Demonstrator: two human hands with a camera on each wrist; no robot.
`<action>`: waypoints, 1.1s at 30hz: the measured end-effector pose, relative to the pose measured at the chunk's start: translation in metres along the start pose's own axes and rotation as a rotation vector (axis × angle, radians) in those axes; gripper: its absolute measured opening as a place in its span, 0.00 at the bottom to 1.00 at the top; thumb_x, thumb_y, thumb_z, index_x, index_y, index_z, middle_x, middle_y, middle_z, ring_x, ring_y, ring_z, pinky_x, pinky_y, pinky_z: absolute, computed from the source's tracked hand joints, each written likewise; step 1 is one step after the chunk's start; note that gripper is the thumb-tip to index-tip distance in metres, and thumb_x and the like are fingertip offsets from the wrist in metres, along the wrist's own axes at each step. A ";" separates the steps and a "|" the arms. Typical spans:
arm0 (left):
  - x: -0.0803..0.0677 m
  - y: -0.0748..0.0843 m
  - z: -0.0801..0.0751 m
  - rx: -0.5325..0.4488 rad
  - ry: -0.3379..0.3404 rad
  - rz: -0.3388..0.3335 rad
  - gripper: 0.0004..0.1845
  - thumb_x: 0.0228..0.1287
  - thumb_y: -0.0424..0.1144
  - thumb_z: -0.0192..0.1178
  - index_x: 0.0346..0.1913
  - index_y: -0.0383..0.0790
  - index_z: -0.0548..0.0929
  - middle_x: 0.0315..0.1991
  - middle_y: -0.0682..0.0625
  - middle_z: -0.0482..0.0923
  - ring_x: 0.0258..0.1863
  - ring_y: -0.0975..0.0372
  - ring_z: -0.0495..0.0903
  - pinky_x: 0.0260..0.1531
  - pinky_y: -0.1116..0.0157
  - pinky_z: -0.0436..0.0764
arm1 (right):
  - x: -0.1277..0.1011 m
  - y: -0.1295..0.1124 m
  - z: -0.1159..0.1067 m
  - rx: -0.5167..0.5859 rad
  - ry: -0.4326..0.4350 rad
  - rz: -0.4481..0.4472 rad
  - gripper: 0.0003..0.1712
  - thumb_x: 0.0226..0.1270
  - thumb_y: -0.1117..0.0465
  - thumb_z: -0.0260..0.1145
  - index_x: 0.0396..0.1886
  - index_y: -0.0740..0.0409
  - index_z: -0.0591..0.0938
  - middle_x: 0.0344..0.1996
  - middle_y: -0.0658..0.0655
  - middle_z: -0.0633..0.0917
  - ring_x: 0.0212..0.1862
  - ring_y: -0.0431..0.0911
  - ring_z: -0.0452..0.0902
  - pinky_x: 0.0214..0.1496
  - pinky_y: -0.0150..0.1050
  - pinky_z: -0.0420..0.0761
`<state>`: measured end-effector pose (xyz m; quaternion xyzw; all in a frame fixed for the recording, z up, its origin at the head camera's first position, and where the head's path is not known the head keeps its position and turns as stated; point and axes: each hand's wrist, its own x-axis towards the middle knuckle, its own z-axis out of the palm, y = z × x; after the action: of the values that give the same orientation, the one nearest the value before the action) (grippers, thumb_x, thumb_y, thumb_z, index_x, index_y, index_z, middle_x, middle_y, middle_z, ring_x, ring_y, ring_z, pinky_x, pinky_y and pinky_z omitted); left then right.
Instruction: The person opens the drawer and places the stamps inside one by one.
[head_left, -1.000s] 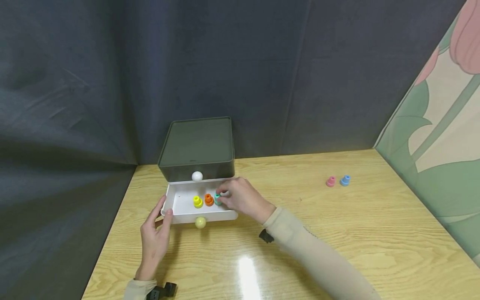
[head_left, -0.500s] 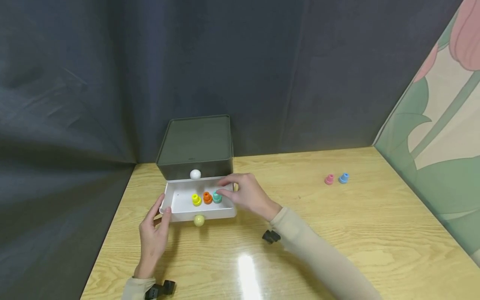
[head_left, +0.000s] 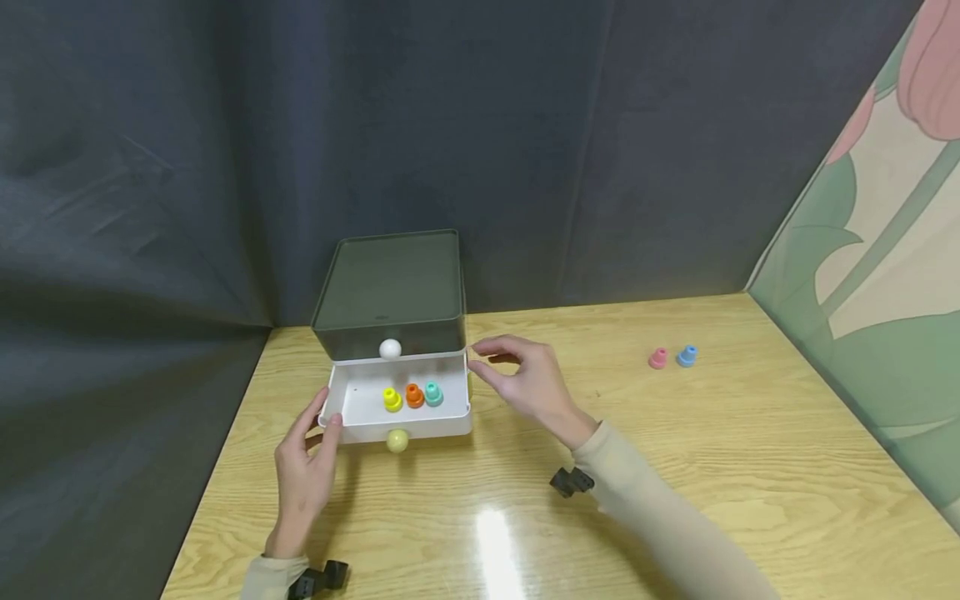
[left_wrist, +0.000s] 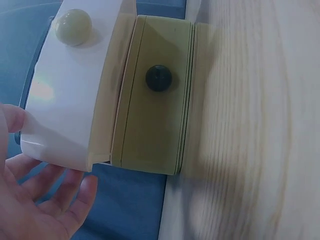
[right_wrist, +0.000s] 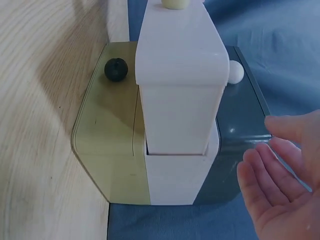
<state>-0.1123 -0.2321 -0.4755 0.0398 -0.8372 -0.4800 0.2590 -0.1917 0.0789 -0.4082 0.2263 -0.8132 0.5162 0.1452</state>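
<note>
A white drawer (head_left: 360, 429) with a pale yellow knob (head_left: 397, 441) stands pulled out of the cabinet (head_left: 390, 279), which has a dark green top. My left hand (head_left: 306, 467) holds the drawer's left front corner, its thumb at the front and its fingers along the side. Lined up inside the drawer are three small stepped pegs: yellow (head_left: 392, 401), orange (head_left: 415, 397) and teal (head_left: 434, 395). Just off the drawer's right side hovers my right hand (head_left: 532, 382), thumb and fingers apart and holding nothing.
A pink peg (head_left: 657, 359) and a blue peg (head_left: 687, 357) stand at the back right of the wooden table (head_left: 637, 467). Above the drawer sits a white knob (head_left: 390, 349). The left wrist view shows a lower yellow-green section with a dark knob (left_wrist: 159, 78). A dark curtain (head_left: 525, 150) hangs behind.
My right hand has let go of the teal peg and moved right, out of the drawer. The teal peg stays beside the orange one. My left hand keeps its place.
</note>
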 end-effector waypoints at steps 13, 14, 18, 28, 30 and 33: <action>-0.005 0.007 0.001 0.035 0.093 0.118 0.24 0.70 0.27 0.66 0.68 0.34 0.83 0.68 0.38 0.81 0.60 0.73 0.75 0.49 0.84 0.76 | -0.019 0.016 -0.033 0.048 0.099 0.100 0.10 0.68 0.65 0.77 0.47 0.62 0.92 0.46 0.60 0.93 0.47 0.51 0.91 0.57 0.49 0.88; -0.006 0.008 0.001 0.043 0.108 0.138 0.24 0.69 0.27 0.67 0.67 0.33 0.83 0.68 0.37 0.81 0.62 0.73 0.74 0.50 0.83 0.76 | -0.021 0.018 -0.035 0.052 0.108 0.108 0.10 0.68 0.65 0.76 0.47 0.62 0.92 0.46 0.59 0.93 0.47 0.49 0.91 0.57 0.48 0.88; -0.009 0.014 0.003 0.065 0.180 0.231 0.25 0.63 0.27 0.70 0.64 0.30 0.84 0.66 0.35 0.80 0.65 0.77 0.69 0.52 0.78 0.75 | -0.028 0.026 -0.044 0.058 0.137 0.154 0.10 0.70 0.62 0.75 0.48 0.60 0.92 0.46 0.59 0.93 0.45 0.40 0.89 0.56 0.37 0.87; -0.016 0.020 0.011 0.071 0.255 0.478 0.25 0.49 0.36 0.74 0.53 0.30 0.89 0.51 0.32 0.84 0.50 0.55 0.76 0.54 0.74 0.67 | -0.047 0.050 -0.066 -0.009 0.198 0.202 0.10 0.74 0.62 0.72 0.49 0.60 0.91 0.47 0.60 0.93 0.43 0.28 0.85 0.51 0.22 0.81; -0.017 0.020 0.012 0.070 0.244 0.511 0.24 0.49 0.37 0.74 0.51 0.30 0.89 0.49 0.33 0.85 0.48 0.48 0.77 0.56 0.75 0.66 | -0.050 0.054 -0.071 -0.015 0.210 0.207 0.09 0.74 0.62 0.72 0.49 0.61 0.91 0.47 0.60 0.93 0.43 0.27 0.84 0.50 0.21 0.81; -0.020 0.019 0.015 0.063 0.215 0.548 0.23 0.48 0.38 0.74 0.49 0.31 0.90 0.47 0.35 0.86 0.47 0.45 0.78 0.59 0.76 0.68 | -0.054 0.059 -0.076 -0.014 0.231 0.208 0.09 0.74 0.63 0.72 0.49 0.62 0.91 0.46 0.62 0.93 0.42 0.26 0.84 0.49 0.20 0.81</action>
<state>-0.0990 -0.2040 -0.4734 -0.1289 -0.7989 -0.3592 0.4649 -0.1757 0.1808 -0.4472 0.0790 -0.8136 0.5454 0.1851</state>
